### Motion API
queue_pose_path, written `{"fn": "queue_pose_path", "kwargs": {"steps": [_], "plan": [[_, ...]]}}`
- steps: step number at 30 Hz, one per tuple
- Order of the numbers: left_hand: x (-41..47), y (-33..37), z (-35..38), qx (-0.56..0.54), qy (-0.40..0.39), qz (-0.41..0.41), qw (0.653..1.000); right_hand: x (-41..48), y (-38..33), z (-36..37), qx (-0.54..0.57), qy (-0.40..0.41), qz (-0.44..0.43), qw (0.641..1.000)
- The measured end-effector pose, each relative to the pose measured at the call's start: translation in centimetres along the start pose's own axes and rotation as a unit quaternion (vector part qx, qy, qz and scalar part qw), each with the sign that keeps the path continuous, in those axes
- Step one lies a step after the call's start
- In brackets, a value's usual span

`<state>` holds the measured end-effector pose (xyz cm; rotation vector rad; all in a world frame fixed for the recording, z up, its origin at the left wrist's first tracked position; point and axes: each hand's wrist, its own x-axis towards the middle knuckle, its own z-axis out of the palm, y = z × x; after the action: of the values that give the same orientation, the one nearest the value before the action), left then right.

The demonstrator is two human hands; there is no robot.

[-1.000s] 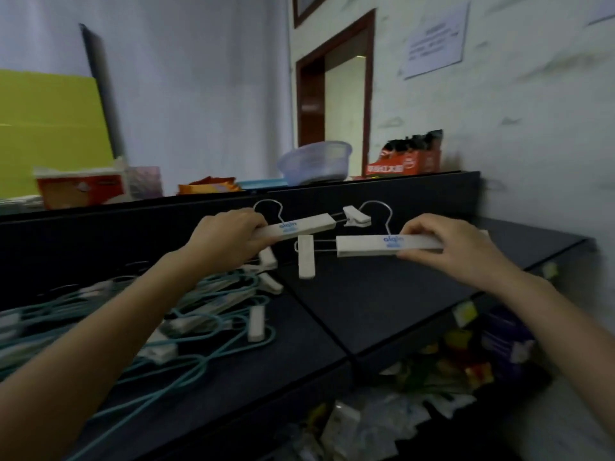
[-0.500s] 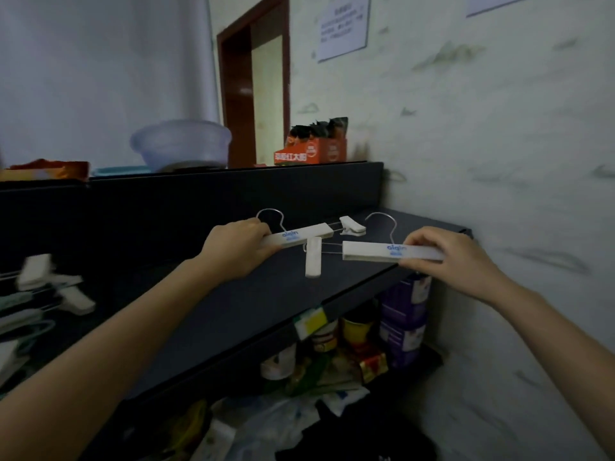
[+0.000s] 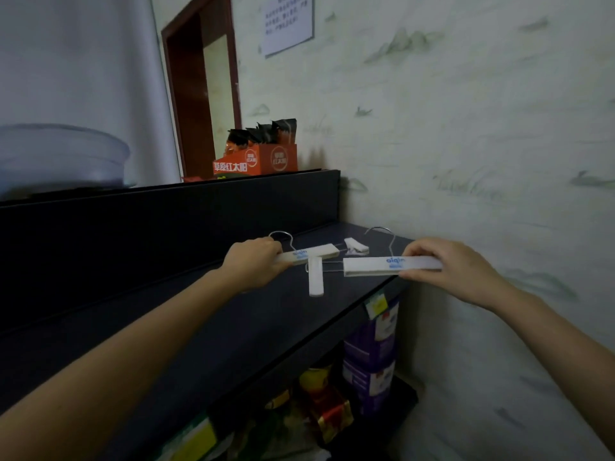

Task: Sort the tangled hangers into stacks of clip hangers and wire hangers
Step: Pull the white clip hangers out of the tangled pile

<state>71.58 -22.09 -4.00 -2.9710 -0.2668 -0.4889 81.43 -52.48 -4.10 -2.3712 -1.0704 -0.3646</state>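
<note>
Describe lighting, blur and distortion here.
Head view: dim, flat light, black shelf loses detail; wide-angle stretches the forearms; left hand, right hand and clip hangers look fairly sharp; bowl at far left is soft.

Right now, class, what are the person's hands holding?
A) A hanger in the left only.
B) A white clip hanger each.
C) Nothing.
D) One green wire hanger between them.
B: the left hand grips the left clip hanger by its bar, and the right hand pinches the right clip hanger by its bar.
</note>
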Motion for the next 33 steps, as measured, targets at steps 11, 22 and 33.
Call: {"fn": "queue_pose_path", "kwargs": {"steps": [11,22,33], "plan": [[10.5,2.8,5.6,-0.014,-0.049,-0.018,0.999,9.3,8.6,2.3,-0.005,-0.052,-0.039,0.998],[16.9,3.8,8.9,-0.067,-0.1,-0.118,0.986,18.2,14.2,6.5,0.003,-0.151,-0.154,0.976],[14.0,2.6,6.7,-0.114,-0.023,-0.244,0.963,22.7,14.5,10.1,0.011,-0.217,-0.251,0.943]]}}
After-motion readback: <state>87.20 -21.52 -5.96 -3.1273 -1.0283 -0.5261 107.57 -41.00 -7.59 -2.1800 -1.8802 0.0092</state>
